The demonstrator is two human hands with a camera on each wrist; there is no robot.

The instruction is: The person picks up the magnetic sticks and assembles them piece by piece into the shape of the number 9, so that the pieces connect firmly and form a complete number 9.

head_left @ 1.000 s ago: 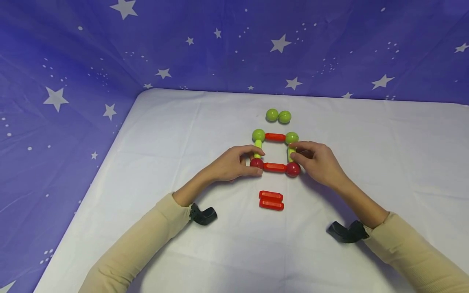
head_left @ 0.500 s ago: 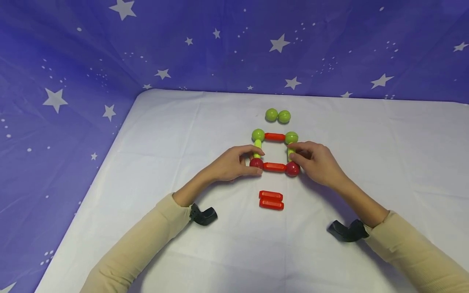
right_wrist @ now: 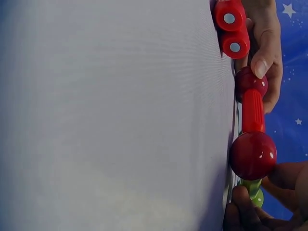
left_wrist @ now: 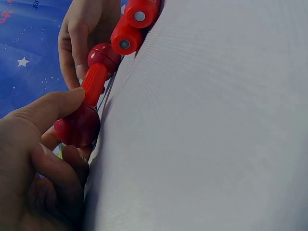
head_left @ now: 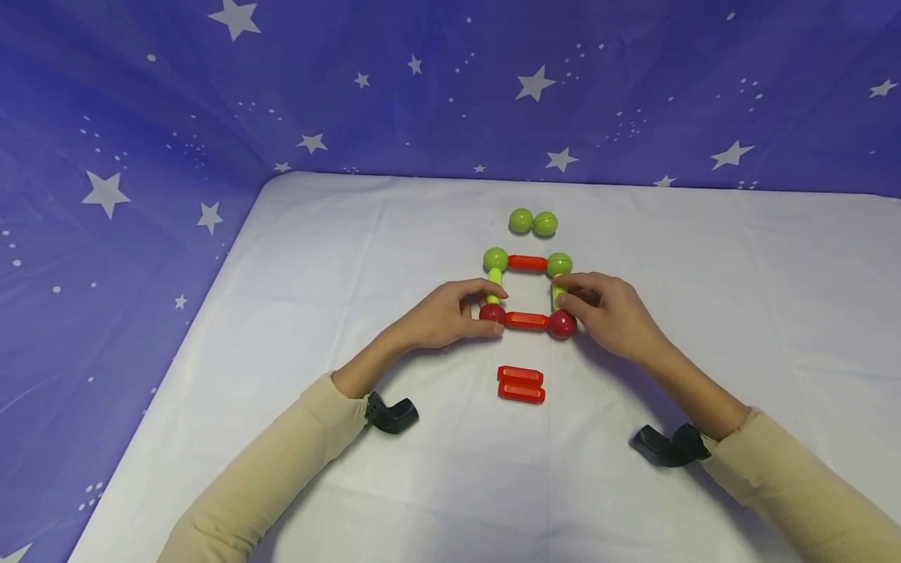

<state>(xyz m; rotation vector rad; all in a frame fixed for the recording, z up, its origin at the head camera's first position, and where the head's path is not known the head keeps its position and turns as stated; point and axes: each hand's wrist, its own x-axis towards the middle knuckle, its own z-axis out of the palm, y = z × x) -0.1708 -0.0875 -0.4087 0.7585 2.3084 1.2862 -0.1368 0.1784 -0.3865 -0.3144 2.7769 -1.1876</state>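
Magnetic rods and balls form a four-sided frame lying on the white cloth. Its far red rod (head_left: 528,263) links two green balls (head_left: 496,259), and its near red rod (head_left: 527,321) joins two red balls (head_left: 561,324). A yellow-green rod (head_left: 495,283) makes the left side. My left hand (head_left: 445,317) holds the near-left red ball (left_wrist: 78,126) between thumb and fingers. On the right side, my right hand (head_left: 614,314) pinches the other yellow-green rod (head_left: 559,292) just above the near-right red ball (right_wrist: 253,156); its fingers partly cover that rod.
Two loose red rods (head_left: 521,392) lie side by side in front of the frame. Behind it, two more green balls (head_left: 521,220) sit together. White cloth (head_left: 394,500) covers the table, and a blue star-patterned curtain (head_left: 436,102) stands along its back and left.
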